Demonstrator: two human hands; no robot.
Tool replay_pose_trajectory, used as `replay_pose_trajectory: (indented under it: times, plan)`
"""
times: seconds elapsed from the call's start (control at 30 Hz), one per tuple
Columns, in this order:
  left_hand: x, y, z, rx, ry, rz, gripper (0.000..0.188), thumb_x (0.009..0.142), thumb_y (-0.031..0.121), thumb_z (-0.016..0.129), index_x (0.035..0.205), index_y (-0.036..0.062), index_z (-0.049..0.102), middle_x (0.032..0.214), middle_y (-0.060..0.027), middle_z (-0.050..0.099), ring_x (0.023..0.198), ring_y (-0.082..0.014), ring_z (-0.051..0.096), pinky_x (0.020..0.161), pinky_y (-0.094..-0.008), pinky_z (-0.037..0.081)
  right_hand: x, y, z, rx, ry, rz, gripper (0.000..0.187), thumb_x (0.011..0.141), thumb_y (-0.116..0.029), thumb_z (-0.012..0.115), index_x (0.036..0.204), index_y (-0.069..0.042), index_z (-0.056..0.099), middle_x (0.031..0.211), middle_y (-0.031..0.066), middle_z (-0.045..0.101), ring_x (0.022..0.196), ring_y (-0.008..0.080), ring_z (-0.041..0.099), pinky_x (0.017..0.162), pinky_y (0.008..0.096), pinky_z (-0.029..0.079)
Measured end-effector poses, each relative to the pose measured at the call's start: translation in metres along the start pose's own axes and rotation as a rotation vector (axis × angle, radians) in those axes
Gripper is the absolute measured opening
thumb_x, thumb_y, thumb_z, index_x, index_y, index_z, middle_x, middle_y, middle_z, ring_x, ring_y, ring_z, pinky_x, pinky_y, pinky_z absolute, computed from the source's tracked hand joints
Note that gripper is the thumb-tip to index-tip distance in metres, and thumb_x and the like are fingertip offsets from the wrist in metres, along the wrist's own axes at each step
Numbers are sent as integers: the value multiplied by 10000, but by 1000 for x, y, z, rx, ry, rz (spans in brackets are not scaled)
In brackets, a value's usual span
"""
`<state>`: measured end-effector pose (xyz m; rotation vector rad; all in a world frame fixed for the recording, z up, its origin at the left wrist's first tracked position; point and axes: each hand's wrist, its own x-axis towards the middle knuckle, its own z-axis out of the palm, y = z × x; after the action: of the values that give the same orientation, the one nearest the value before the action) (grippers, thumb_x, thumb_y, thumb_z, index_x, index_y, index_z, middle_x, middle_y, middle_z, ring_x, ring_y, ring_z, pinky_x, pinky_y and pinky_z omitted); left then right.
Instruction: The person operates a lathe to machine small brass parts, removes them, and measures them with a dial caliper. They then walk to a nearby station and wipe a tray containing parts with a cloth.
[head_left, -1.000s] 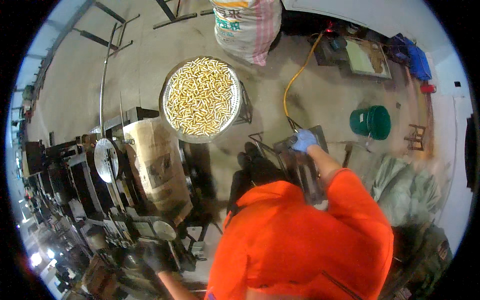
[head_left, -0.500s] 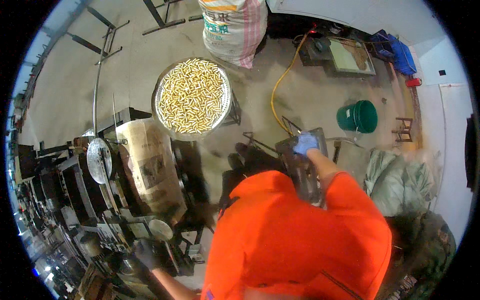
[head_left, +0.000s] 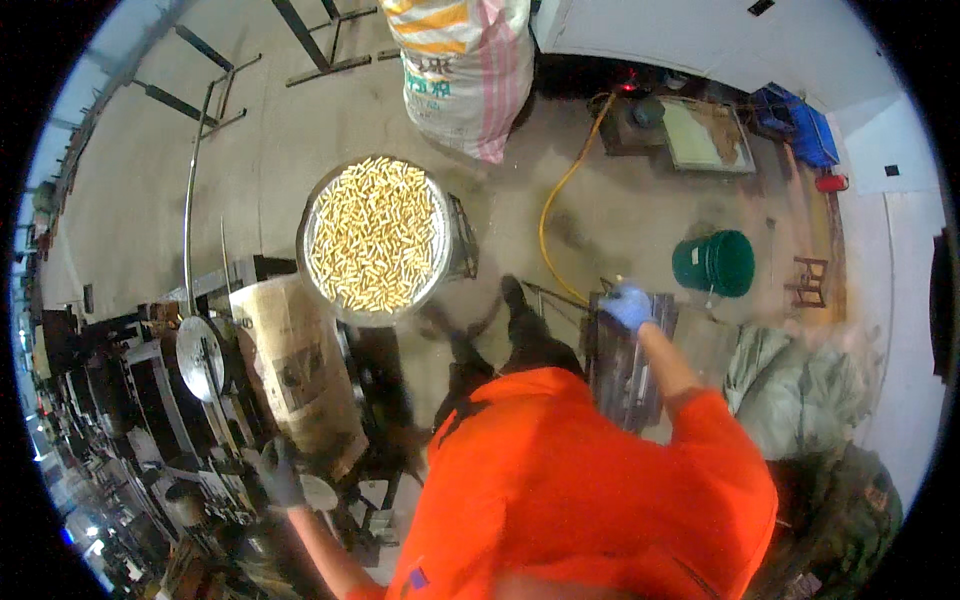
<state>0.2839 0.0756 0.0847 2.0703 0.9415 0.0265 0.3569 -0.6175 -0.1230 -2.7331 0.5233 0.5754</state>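
Two gloved hands are apart: the left hand (head_left: 280, 474) is beside the machinery (head_left: 190, 503), near left; the right hand (head_left: 628, 306) is over the dark metal stand (head_left: 632, 375), right. Opening and contents of either grip cannot be determined. Brass-coloured pieces (head_left: 375, 235) lie in the round basin (head_left: 385, 318), farther left. Step in hand: apparently, machine-side handling. Next move: likely calls for steady finger placement.
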Motion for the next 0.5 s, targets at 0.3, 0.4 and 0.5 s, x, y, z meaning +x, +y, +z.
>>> replay_pose_trajectory:
  times: [0.3, 0.4, 0.5]
  plan:
    - [-47, 195, 275, 97, -674, 587, 329, 871, 293, 575, 982, -10, 643, 768, -118, 648, 688, -167, 594, 672, -301, 474, -20, -212, -134, 415, -129, -942, 475, 729, -416, 655, 1012, -35, 634, 1148, 156, 573, 1070, 304, 529, 927, 377, 410]
    - [-64, 235, 314, -4, -668, 602, 392, 874, 374, 552, 917, 0, 657, 660, -114, 623, 594, -158, 572, 582, -307, 457, -13, -256, -176, 273, 56, -1264, 350, 711, -287, 688, 956, -46, 624, 998, 162, 592, 899, 314, 571, 797, 394, 459]
    - [-56, 260, 326, -45, -648, 567, 410, 878, 399, 537, 873, 6, 658, 613, -102, 603, 558, -154, 553, 542, -315, 438, 13, -263, -198, 147, -101, -1274, 398, 708, -386, 646, 886, -30, 635, 969, 149, 589, 892, 322, 548, 804, 396, 440]
